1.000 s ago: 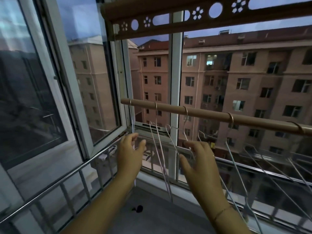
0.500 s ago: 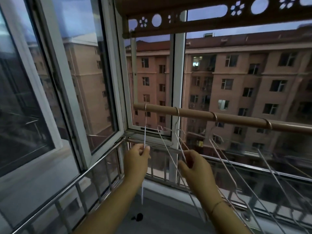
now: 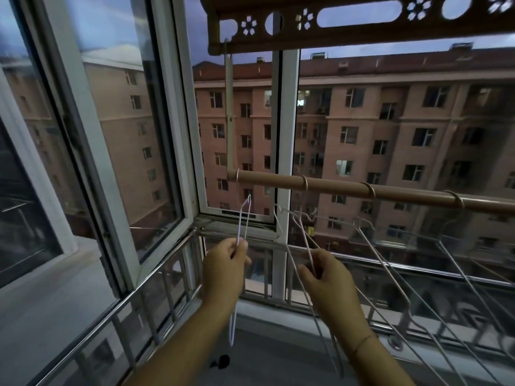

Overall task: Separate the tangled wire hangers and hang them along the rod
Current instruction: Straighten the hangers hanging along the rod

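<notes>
A tan rod (image 3: 342,188) runs from the middle to the right edge, with several wire hanger hooks looped over it. My left hand (image 3: 224,267) pinches a white wire hanger (image 3: 243,218) that hangs near the rod's left end, seen edge-on. My right hand (image 3: 326,277) pinches the wires of another white hanger (image 3: 302,235) whose hook sits farther right on the rod. More wire hangers (image 3: 395,263) hang spread out along the rod to the right.
A metal railing (image 3: 156,270) runs below the hands along the window sill. White window frames (image 3: 287,151) stand behind the rod. A patterned brown panel (image 3: 362,20) hangs overhead. A small dark object (image 3: 223,360) lies on the floor.
My view has shifted left and up. Both hands went from open near the hangers to pinching one hanger each, and the two hangers now hang apart.
</notes>
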`<state>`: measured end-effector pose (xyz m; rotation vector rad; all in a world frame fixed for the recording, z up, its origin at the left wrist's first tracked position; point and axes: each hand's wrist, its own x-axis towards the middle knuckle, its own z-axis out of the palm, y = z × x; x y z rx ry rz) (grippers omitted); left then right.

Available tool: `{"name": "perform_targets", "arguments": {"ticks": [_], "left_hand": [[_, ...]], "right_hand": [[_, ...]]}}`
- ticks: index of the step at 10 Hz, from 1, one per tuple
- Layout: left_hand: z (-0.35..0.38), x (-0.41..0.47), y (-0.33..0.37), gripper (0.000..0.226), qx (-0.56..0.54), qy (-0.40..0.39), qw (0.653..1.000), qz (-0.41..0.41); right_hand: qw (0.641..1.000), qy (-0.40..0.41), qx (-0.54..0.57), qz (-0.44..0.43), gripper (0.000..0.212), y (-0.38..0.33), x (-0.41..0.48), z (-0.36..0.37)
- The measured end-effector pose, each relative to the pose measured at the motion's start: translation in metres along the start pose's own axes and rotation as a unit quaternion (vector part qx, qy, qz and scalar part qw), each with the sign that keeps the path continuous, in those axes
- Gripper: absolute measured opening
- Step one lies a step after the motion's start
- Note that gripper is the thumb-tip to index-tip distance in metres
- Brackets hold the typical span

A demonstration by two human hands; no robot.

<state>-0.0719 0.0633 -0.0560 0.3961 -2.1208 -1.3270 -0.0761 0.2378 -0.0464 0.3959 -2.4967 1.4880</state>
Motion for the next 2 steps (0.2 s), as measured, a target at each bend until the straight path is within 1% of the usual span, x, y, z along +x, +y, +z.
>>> {"name": "perform_targets", "arguments": {"ticks": [1, 2], "left_hand": [[0.000, 0.001, 0.005, 0.027, -0.019, -0.014, 1.000, -0.005], [-0.013, -0.006, -0.009, 0.034, -0.042, 0.004, 0.999, -0.034]], "right_hand": [[0.999, -0.014, -0.031, 0.009, 0.020, 0.002, 0.001, -0.004], [0.997, -0.017, -0.073, -0.013, 0.054, 0.001, -0.006, -0.016]]}}
